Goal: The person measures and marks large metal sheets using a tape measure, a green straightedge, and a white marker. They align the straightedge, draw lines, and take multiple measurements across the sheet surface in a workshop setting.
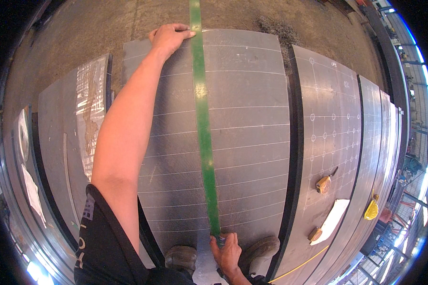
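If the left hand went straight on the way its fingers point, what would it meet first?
The green strip. The left hand points rightward, with the strip's left edge right at its fingertips; they look to be touching, though depth is hard to judge.

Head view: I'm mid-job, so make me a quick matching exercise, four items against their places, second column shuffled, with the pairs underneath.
1. left hand
2. right hand
3. long green strip
4. white circle marks

A. lying across white lines
B. on the neighbouring plate to the right
C. at the strip's near end
D. at the middle plate's far edge

Pairs: 1-D, 2-C, 3-A, 4-B
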The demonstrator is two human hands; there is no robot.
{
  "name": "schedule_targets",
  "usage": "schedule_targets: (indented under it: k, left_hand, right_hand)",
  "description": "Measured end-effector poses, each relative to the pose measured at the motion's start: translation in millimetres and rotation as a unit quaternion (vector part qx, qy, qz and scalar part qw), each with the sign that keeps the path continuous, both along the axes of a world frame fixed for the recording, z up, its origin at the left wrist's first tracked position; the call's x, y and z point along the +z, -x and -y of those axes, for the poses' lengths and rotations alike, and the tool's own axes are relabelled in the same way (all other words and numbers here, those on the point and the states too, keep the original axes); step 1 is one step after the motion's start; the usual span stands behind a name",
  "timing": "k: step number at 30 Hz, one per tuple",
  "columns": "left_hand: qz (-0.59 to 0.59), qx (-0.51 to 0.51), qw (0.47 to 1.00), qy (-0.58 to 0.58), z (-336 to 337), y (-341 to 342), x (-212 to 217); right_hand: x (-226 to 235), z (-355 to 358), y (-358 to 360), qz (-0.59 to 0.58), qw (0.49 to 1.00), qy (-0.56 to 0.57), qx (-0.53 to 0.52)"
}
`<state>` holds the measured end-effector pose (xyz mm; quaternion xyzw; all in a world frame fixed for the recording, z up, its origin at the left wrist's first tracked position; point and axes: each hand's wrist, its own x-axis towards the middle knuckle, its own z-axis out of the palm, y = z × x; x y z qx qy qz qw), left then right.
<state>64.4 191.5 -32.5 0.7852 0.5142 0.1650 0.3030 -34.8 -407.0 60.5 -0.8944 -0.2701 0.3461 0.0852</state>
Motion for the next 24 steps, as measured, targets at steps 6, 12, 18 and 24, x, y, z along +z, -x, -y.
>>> schedule_targets:
  k: [6, 12, 18, 24]
  left_hand:
    - [0.001, 0.002, 1.0, 0.008, 1.7, -0.5, 3.0]
    - [-0.016, -0.002, 1.0, -0.004, 3.1, -1.3, 5.0]
    - [0.003, 0.008, 0.989, -0.148, 6.7, -3.9, 1.0]
    - [-0.04, -0.105, 0.934, -0.339, 31.8, 0.1, 9.0]
  right_hand:
    - [-2.2, 1.7, 1.4, 0.005, 1.0, -0.022, -0.006]
    - [-1.2, 1.0, 1.3, 0.008, 1.0, -0.022, -0.002]
    - [-2.4, 1.7, 1.2, 0.003, 1.0, -0.028, -0.001]
    - [-2.7, 1.7, 1.1, 0.01, 1.0, -0.026, -0.001]
